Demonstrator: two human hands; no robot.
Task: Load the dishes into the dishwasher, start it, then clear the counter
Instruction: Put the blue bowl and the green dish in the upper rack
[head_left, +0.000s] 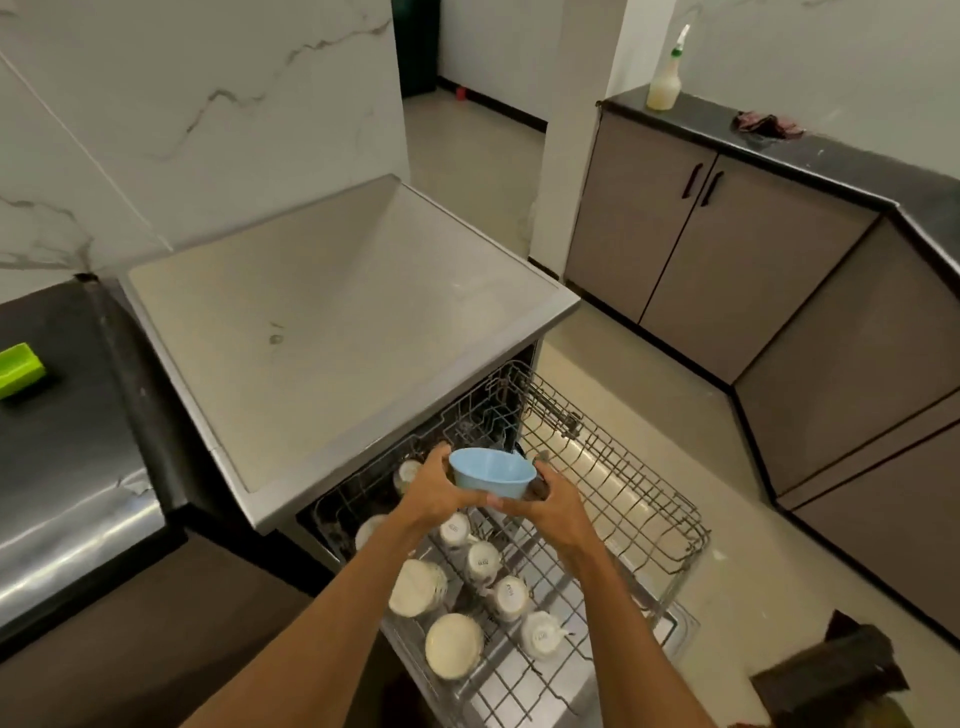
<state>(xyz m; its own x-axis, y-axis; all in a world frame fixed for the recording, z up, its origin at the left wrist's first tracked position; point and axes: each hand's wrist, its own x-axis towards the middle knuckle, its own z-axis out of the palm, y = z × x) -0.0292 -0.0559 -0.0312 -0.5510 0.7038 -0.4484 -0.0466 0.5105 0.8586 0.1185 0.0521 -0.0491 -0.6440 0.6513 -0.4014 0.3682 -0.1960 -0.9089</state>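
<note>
A light blue bowl (491, 474) is held upright above the pulled-out wire rack (644, 499) of the open dishwasher. My left hand (434, 488) grips its left side and my right hand (553, 499) grips its right side. Below my forearms, several white cups (509, 597) and cream bowls (453, 644) sit upside down in the rack's left half. The right half of the rack holds nothing. The dishwasher's grey top (332, 322) fills the middle of the view.
A dark counter (57, 415) with a green sponge (21, 366) lies to the left. To the right, grey cabinets (727, 249) carry a dark counter with a spray bottle (665, 78) and a crumpled cloth (763, 124). A dark object (831, 670) sits on the floor at lower right.
</note>
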